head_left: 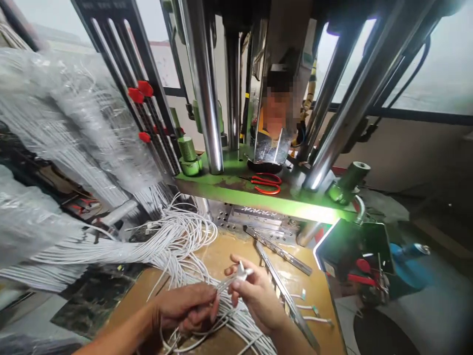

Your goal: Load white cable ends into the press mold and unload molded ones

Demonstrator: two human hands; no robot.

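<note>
My left hand (186, 304) is closed around thin white cables just below the middle of the view. Close beside it, my right hand (261, 298) pinches a small white plastic connector (242, 272) at the cable ends between thumb and fingers. Beneath both hands spreads a loose bundle of white cables (177, 236) that comes in from the left. To the right lie two long metal mold bars (284, 254), one running under the right forearm's side. Several cable ends with small connectors (314, 309) stick out past the nearer bar.
Behind the brown worktable (314, 276) stands a green press (232, 180) with steel columns (203, 88). Red-handled nippers (266, 182) lie on its ledge. Plastic-wrapped cable bundles (74, 108) hang at left. A black box (373, 241) is at right. A person (275, 108) shows between the columns.
</note>
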